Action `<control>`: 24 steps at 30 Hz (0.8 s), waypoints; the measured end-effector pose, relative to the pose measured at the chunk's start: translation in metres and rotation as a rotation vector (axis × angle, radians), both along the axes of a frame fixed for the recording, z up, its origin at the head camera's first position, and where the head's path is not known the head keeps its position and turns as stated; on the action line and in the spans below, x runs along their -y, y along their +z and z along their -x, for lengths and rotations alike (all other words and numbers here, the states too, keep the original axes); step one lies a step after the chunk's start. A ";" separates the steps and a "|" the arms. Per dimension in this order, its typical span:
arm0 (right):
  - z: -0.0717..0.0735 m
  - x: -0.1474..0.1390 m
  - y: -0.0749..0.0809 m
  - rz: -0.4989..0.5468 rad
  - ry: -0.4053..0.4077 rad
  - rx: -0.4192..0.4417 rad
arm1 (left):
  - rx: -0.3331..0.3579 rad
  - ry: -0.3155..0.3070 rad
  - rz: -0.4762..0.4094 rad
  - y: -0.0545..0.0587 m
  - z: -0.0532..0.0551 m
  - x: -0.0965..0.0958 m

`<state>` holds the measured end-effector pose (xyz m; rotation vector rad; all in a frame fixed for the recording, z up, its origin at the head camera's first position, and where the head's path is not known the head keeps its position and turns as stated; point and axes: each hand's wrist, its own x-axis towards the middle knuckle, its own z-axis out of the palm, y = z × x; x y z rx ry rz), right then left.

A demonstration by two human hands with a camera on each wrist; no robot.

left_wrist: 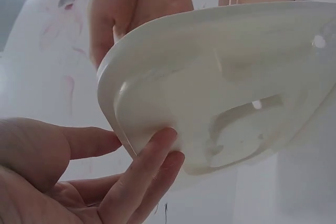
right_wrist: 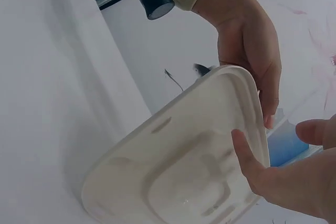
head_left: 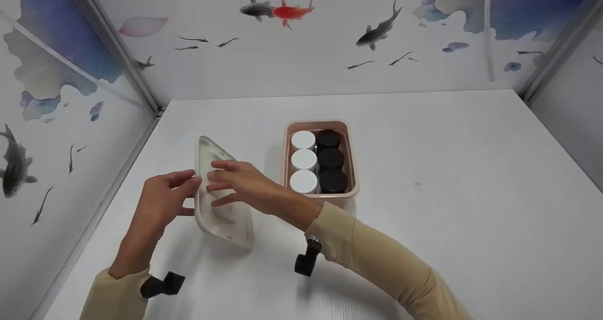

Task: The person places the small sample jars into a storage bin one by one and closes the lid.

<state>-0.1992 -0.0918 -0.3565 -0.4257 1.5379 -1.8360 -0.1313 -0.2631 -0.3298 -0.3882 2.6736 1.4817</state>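
In the head view a cream plastic lid (head_left: pixel 238 225) is held up on edge, tilted, above the left part of the table. My left hand (head_left: pixel 162 197) pinches its left edge; in the left wrist view the thumb is at the rim and the fingers lie against the face of the lid (left_wrist: pixel 173 87). My right hand (head_left: pixel 247 185) reaches across with fingers spread and fairly straight in front of the lid's other face. In the right wrist view one of its fingertips meets the lid (right_wrist: pixel 184 166), while the thumb stands apart.
To the right of the lid, a pink rectangular box (head_left: pixel 355 183) stands uncovered on the white table (head_left: pixel 447 225). Inside are several white-topped round containers (head_left: pixel 304 160) and several black-topped ones (head_left: pixel 331 158), in two rows. Walls with printed fish enclose the table's back and sides.
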 end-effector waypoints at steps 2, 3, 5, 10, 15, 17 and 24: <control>0.000 0.000 0.004 0.013 -0.005 0.002 | -0.004 -0.026 0.002 0.003 -0.001 -0.008; 0.001 0.000 0.005 0.014 -0.010 -0.002 | -0.006 -0.039 -0.002 0.004 -0.001 -0.011; 0.001 -0.001 0.007 0.012 -0.026 -0.014 | -0.011 -0.062 -0.013 0.006 -0.003 -0.017; 0.003 -0.008 0.009 -0.002 -0.092 -0.017 | -0.038 -0.081 -0.052 0.004 -0.005 -0.027; 0.006 -0.016 0.007 -0.029 -0.178 -0.001 | -0.059 -0.074 -0.085 -0.003 -0.004 -0.036; 0.007 -0.020 0.007 -0.044 -0.199 0.004 | -0.066 -0.075 -0.116 -0.007 -0.003 -0.038; 0.008 -0.041 0.009 -0.071 -0.177 -0.016 | 0.002 -0.055 -0.225 -0.029 0.010 -0.041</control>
